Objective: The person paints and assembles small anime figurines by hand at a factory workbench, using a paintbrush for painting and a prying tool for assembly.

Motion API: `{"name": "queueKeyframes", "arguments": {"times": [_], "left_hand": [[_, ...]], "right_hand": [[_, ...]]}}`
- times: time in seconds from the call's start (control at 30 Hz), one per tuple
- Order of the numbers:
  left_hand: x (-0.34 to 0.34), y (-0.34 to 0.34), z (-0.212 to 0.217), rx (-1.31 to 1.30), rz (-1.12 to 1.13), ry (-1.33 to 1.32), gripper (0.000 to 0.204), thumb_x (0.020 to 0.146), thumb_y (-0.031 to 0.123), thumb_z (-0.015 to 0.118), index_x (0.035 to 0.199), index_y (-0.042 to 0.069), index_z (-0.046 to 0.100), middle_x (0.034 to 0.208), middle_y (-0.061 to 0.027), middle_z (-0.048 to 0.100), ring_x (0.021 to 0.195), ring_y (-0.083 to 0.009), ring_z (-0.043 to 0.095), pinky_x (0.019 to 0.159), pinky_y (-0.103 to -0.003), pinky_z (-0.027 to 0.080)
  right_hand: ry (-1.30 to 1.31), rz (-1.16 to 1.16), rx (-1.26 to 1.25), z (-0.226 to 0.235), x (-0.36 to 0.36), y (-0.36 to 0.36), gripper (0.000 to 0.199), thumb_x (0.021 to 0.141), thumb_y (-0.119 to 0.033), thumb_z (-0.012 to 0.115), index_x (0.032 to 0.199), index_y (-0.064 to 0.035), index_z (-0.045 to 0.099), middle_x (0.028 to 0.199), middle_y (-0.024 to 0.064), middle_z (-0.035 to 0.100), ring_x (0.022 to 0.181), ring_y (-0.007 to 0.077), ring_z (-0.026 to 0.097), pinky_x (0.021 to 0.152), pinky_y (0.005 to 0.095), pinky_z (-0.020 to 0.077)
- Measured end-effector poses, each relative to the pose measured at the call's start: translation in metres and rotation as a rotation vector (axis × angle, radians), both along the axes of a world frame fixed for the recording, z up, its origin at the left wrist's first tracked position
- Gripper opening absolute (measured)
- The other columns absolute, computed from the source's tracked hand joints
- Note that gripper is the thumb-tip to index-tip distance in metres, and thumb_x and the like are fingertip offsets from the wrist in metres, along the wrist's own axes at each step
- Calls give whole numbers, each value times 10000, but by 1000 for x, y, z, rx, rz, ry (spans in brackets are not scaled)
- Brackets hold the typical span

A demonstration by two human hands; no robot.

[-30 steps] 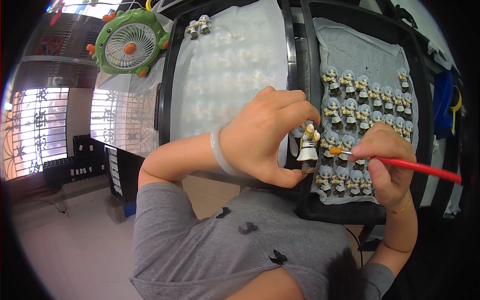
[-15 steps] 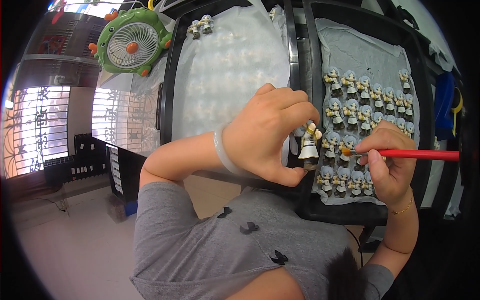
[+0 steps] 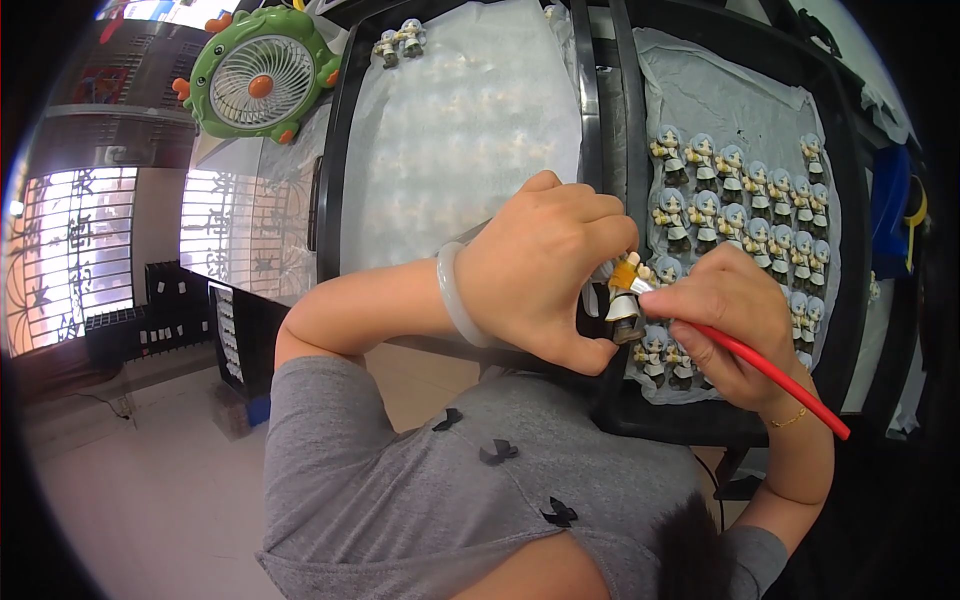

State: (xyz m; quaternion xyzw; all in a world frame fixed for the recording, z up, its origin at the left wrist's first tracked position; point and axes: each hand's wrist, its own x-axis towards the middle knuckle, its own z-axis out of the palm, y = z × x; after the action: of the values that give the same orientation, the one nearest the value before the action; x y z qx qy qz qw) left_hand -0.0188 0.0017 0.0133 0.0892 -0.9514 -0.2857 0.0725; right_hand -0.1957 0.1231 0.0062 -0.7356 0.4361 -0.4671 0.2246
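Note:
Between the thumb and fingers of my left hand (image 3: 548,270) is a small figurine (image 3: 622,312) in white clothing with a dark base; its upper part is partly hidden by my fingers. My right hand (image 3: 735,325) grips a red-handled paintbrush (image 3: 775,375) near its metal collar. The orange-tan bristles lie against the figurine's front, or just before it. Under and beyond my right hand, rows of similar pale-haired figurines (image 3: 705,215) stand on paper in the right-hand black tray (image 3: 840,150). Part of the lower rows is covered by that hand.
Left of it is another black tray (image 3: 335,190), lined with white paper (image 3: 470,130); faint figurine shapes show through the sheet. Two figurines (image 3: 400,42) sit at its far left corner. A green animal-shaped fan (image 3: 262,75) stands at the far left, beside a glossy reflective surface (image 3: 245,225).
My right hand has moved left, bringing the brush from above the tray's figurines to the held one. The brush handle now slopes down to the right. My left hand has barely shifted.

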Motion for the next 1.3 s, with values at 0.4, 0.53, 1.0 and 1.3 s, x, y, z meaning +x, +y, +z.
{"name": "queueKeyframes", "arguments": {"times": [0.4, 0.53, 1.0, 1.3], "left_hand": [[-3, -1, 2, 95, -53, 103, 515, 457, 283, 669, 902, 60, 536, 743, -71, 487, 689, -254, 483, 622, -321, 318], [-1, -2, 5, 117, -47, 119, 548, 458, 262, 666, 945, 45, 542, 755, -91, 490, 690, -266, 479, 630, -324, 329], [28, -78, 26, 885, 285, 560, 567, 696, 300, 630, 1162, 29, 455, 900, -12, 499, 776, -80, 441, 700, -203, 344], [65, -35, 17, 1070, 326, 255, 873, 484, 568, 721, 1041, -32, 422, 825, -19, 448, 754, -85, 425, 659, -198, 311]], "right_hand": [[-306, -329, 438, 1, -15, 6, 289, 871, -163, 472, 640, -2, 536, 494, 5, 442, 442, 58, 390, 435, 216, 300], [-226, -341, 426, 0, -13, 6, 293, 853, -170, 521, 614, 0, 526, 497, 15, 466, 442, 81, 405, 437, 228, 305], [378, -303, 772, -4, -28, -6, 278, 806, -212, 554, 635, 6, 523, 531, 147, 516, 512, 257, 538, 473, 344, 373], [690, -221, -78, -17, 36, -43, 77, 661, -85, 557, 706, -72, 496, 678, 50, 468, 684, 206, 480, 580, 302, 404]]}}
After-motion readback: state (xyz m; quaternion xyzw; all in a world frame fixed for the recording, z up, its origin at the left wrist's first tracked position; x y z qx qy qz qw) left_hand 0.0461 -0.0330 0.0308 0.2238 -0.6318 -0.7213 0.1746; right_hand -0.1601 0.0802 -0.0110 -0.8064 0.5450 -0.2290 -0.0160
